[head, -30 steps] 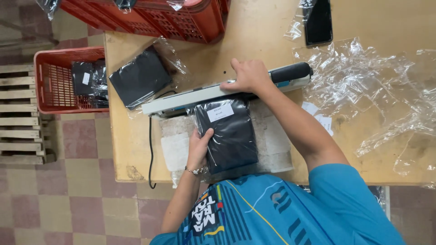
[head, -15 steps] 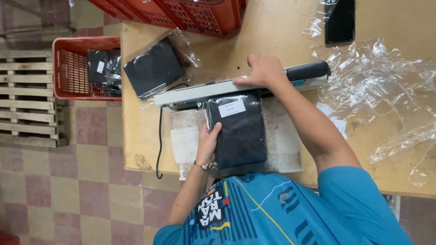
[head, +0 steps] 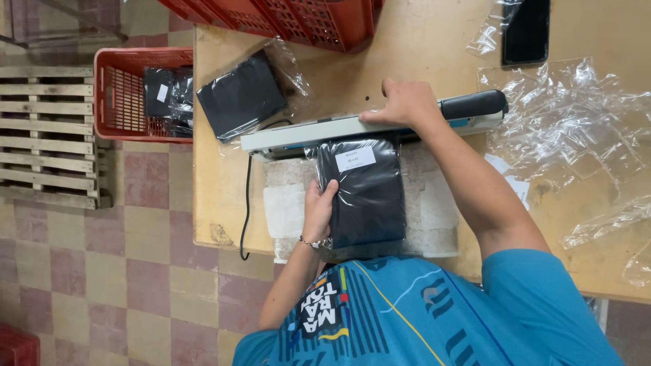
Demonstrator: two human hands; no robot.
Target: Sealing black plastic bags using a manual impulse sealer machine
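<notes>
Black bagged garment (head: 366,193) under sealer bar (head: 339,129), left hand (head: 319,210) gripping its edge, right hand (head: 403,105) flat atop bar.
</notes>
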